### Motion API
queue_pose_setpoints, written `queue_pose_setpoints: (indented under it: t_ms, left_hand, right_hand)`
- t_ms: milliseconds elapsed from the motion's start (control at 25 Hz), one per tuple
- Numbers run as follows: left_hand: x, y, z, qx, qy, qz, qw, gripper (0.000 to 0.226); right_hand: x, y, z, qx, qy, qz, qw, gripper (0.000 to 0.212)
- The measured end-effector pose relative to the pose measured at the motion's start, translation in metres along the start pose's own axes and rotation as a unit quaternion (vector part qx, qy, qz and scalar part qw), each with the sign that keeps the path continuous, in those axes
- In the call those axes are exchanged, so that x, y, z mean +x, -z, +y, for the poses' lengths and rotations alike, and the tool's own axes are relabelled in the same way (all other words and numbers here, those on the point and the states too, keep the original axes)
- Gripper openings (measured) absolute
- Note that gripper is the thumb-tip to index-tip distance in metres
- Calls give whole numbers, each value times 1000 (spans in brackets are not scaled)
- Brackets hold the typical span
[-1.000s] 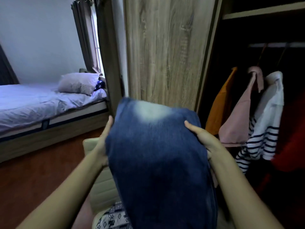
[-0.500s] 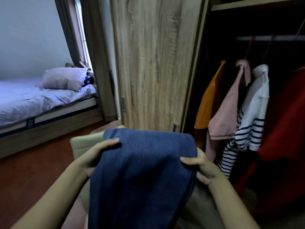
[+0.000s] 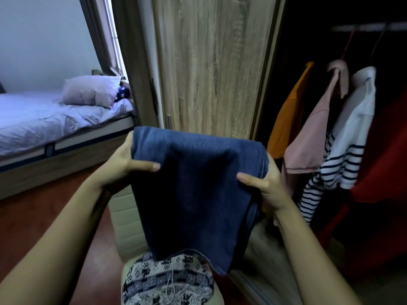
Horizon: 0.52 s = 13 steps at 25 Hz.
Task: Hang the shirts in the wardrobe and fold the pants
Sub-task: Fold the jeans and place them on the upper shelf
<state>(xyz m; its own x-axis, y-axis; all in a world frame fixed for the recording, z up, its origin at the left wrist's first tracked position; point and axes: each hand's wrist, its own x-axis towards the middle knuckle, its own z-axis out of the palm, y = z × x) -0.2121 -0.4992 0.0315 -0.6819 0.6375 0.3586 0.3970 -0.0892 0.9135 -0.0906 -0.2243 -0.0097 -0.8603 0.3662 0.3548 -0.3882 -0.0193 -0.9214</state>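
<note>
— Fingers point(image 3: 145, 166) of both my hands are clamped on the folded jeans point(image 3: 193, 194): my left hand point(image 3: 123, 166) pinches the left edge with the thumb on top, my right hand point(image 3: 264, 183) does the same on the right edge.

— Where do the jeans sit?

— Up in the air in front of me, the fold at the top, the loose hem hanging just above the patterned drawstring pants point(image 3: 167, 280) lying on the cream chair point(image 3: 125, 219).

— So which step is this?

— Folding the pants, I'd say. They look doubled over once; the next move probably calls for another fold, or setting them down flat, keeping the edges lined up so the denim doesn't slide apart.

— And farther off?

— Behind the jeans stands the wooden wardrobe door point(image 3: 211, 69). To its right, in the dark opening, an orange shirt point(image 3: 290, 111), a pink shirt point(image 3: 312, 137) and a white striped shirt point(image 3: 348, 150) hang from the rail point(image 3: 361, 28). Far left, the bed point(image 3: 44, 119) with its pillow point(image 3: 90, 92).
</note>
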Motion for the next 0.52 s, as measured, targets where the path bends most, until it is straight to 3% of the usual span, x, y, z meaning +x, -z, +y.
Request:
queue_pose_setpoints:
  t_ms: [240,400,520]
  left_hand:
    - [22,9,11,-25,-71,113,991,65]
    - [27,-3,8,-9,-72,158,985,87]
    - [33,-9,9,-21,-105,202,974,62]
  right_hand:
    - [16,-11,-24,42,102,20,994,66]
    - [27,-26,-42,78,128,2,989,44]
    - [30,-26,-52,30,172,-9,985,59]
